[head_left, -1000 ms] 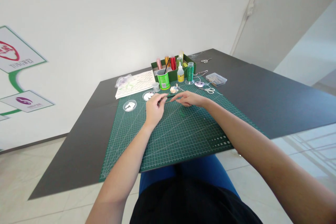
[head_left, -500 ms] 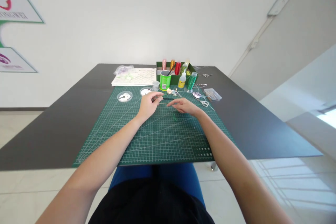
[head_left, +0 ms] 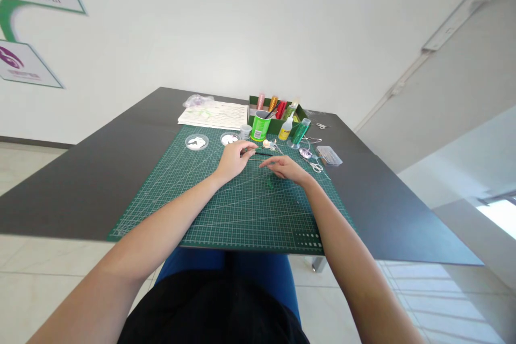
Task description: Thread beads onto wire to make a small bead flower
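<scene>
My left hand [head_left: 237, 159] is closed in a pinch above the green cutting mat [head_left: 242, 209], its fingertips hiding whatever small thing they hold. A thin pale strand runs from these fingers towards my right hand [head_left: 284, 168]. That hand hovers low over the mat, index finger stretched out to the left and the others loosely bent, with nothing plainly gripped. Just behind both hands lies a dark slender stick [head_left: 264, 153]. Small cream flowers [head_left: 269, 144] rest beyond it. A bit of green thread [head_left: 270, 184] lies on the mat in front of my right hand.
Two shallow dishes [head_left: 197, 142] with white pieces stand left. Behind are a green can [head_left: 261, 126], a glue bottle [head_left: 286, 128], a green thread spool [head_left: 300, 133] and a box [head_left: 253, 101] of spools. White scissors [head_left: 316, 167] and a clear case [head_left: 329, 156] lie right.
The camera view has tilted and shifted slightly, so the table appears turned. Both hands keep nearly the same pose and place over the mat.
</scene>
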Tool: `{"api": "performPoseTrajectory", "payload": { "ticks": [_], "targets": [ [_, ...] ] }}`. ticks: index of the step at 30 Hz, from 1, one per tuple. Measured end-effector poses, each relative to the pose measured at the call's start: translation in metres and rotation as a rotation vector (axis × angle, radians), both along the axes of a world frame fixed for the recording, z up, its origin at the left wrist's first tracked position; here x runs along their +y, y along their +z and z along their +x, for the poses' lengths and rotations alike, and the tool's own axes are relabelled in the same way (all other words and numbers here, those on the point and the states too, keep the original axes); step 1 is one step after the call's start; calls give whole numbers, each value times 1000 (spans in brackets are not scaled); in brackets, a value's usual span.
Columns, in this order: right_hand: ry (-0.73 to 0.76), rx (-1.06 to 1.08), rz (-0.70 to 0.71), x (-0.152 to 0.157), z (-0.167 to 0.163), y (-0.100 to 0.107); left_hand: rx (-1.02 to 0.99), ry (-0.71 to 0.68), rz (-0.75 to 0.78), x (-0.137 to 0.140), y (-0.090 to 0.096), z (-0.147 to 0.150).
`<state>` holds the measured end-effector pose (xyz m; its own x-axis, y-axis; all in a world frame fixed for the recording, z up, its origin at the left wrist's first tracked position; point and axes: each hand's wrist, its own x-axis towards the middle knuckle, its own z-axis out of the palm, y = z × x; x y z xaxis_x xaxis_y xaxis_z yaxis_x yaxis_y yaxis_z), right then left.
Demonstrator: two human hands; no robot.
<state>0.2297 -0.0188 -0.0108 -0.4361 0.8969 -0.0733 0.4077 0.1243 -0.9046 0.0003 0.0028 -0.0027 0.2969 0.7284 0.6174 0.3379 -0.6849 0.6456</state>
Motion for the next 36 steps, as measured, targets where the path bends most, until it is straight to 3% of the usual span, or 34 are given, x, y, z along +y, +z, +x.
{"api": "performPoseTrajectory", "payload": {
  "ticks": [9, 18, 26, 36],
  "targets": [
    [44, 32, -21, -1, 1, 1, 60, 99, 45, 9, -4, -5],
    [88, 222, -102, -5, -1, 5, 353, 178, 150, 2, 0, -11],
    [76, 483, -109, -10, -4, 12, 456, 82, 141, -5, -4, -4],
    [4, 514, -127, -14, -5, 20, 481, 13, 146, -11, -3, -1]
  ]
}}
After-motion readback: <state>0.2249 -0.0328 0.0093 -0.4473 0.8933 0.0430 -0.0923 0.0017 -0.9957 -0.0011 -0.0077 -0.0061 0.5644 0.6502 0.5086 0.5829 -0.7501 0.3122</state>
